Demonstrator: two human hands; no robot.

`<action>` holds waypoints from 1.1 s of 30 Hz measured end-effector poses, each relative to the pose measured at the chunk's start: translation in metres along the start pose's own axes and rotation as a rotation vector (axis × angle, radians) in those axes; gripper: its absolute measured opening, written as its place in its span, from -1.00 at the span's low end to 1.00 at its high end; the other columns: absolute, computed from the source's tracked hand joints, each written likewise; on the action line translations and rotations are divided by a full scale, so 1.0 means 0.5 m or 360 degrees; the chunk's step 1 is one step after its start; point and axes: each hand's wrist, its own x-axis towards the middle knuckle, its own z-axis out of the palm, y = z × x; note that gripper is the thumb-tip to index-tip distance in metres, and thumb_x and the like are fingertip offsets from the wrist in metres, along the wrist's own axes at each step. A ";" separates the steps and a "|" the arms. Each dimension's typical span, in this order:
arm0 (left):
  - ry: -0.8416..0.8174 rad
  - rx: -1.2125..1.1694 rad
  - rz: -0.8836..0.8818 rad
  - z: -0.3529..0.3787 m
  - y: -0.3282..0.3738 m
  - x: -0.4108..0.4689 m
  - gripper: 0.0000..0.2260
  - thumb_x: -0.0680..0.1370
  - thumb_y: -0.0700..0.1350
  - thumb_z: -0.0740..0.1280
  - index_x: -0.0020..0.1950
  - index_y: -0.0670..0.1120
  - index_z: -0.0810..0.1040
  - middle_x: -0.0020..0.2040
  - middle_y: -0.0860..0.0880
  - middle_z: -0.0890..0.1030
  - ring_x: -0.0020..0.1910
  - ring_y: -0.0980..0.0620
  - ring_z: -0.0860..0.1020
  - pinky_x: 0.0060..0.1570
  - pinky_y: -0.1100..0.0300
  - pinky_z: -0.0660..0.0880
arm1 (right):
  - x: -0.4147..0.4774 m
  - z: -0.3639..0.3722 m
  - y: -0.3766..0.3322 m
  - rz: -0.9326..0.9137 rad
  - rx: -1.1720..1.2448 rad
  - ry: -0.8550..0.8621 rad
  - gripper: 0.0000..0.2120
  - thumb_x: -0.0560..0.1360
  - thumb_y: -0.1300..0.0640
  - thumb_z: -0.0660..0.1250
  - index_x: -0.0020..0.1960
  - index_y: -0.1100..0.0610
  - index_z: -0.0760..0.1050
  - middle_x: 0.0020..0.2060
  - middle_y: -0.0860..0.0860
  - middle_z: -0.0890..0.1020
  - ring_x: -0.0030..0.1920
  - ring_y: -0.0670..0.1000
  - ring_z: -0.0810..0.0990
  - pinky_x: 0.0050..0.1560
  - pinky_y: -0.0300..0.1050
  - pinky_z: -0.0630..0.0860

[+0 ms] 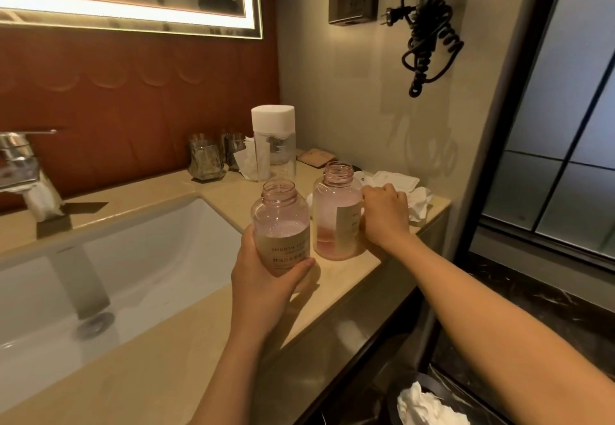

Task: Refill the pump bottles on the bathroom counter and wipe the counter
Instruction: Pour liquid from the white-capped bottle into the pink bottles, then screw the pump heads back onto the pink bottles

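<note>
Left hand point(266, 278) wraps its fingers round the low half of the near bottle point(281, 225), thumb across the label. Right hand point(386, 218) curls its fingers round the far bottle point(336, 211), which stands on the counter point(349, 278). Both look smooth, light and maybe slippery (tops open!), so hold round the middle, upright.

Left hand point(266, 278) is gripping the nearer pink bottle point(281, 225) round its lower half, thumb lying across the label, neck open with no pump. Right hand point(386, 218) is holding the side of the second pink bottle point(336, 211), which is standing upright on the beige bench point(206, 191) just beside the first, also uncapped, with a little pink liquid sitting at the bottom. A tall clear bottle point(273, 145) with a white cap is standing behind them.
</note>
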 end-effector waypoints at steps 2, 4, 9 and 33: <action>0.0004 0.0004 0.0007 0.000 -0.003 0.000 -0.27 0.29 0.00 0.56 0.31 0.23 0.23 0.21 0.20 0.45 0.19 0.15 0.44 0.12 0.18 0.47 | 0.004 0.007 0.002 0.0172 0.0297 0.0047 -0.70 0.49 0.19 0.31 0.22 0.10 0.48 0.13 0.08 0.59 0.17 0.13 0.47 0.15 0.02 0.36; 0.0012 0.0000 0.0014 -0.001 -0.002 0.000 -0.28 0.28 0.00 0.57 0.29 0.24 0.24 0.21 0.19 0.46 0.18 0.15 0.45 0.12 0.17 0.48 | 0.007 0.006 0.006 0.0314 0.0611 0.0064 -0.62 0.45 0.15 0.38 0.26 0.09 0.48 0.16 0.07 0.59 0.17 0.13 0.52 0.17 0.05 0.45; 0.0007 -0.0009 0.0020 0.001 0.001 0.003 -0.28 0.28 0.00 0.57 0.27 0.25 0.21 0.15 0.23 0.44 0.12 0.18 0.43 0.01 0.30 0.42 | 0.014 -0.032 0.024 0.0481 0.1220 0.0122 -0.44 0.36 0.07 0.50 0.31 0.18 0.44 0.17 0.10 0.57 0.14 0.08 0.53 0.13 -0.01 0.50; 0.0005 0.0001 0.0033 0.000 -0.003 0.000 -0.27 0.28 -0.03 0.58 0.32 0.20 0.25 0.20 0.16 0.47 0.16 0.15 0.44 -0.01 0.36 0.40 | 0.079 -0.230 -0.023 -0.1144 0.0328 0.1214 -0.62 0.40 0.38 0.37 0.17 0.13 0.45 0.17 0.14 0.57 0.30 0.26 0.42 0.35 0.06 0.23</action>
